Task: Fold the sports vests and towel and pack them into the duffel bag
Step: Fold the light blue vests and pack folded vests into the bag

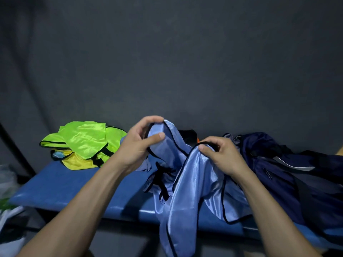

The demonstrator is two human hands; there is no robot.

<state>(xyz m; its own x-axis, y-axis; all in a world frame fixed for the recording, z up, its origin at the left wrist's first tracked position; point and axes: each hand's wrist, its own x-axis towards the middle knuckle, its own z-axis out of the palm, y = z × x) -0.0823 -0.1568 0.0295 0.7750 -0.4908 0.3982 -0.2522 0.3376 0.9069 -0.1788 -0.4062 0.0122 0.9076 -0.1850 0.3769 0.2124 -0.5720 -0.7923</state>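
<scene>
Two hands hold the blue vest (187, 175) up over the counter (61, 184): the left hand (141, 143) pinches one black-trimmed strap, the right hand (220, 154) the other. The cloth looks thin, limp and slippery, so the bound edges seem the surest hold. The duffel bag (289, 169) lies just right, possibly open.

— What's the light blue vest (187, 182) doing?
— It's shiny, edged in black, held up unfolded above the bench (61, 184); its lower part drapes over the front edge.

— And the other vests?
— A neon green vest (83, 140) lies crumpled on a yellow one (78, 162) at the far left of the bench, both black-trimmed.

— The duffel bag (289, 175)?
— Navy, slumped on the right end, just beside the blue vest.
</scene>
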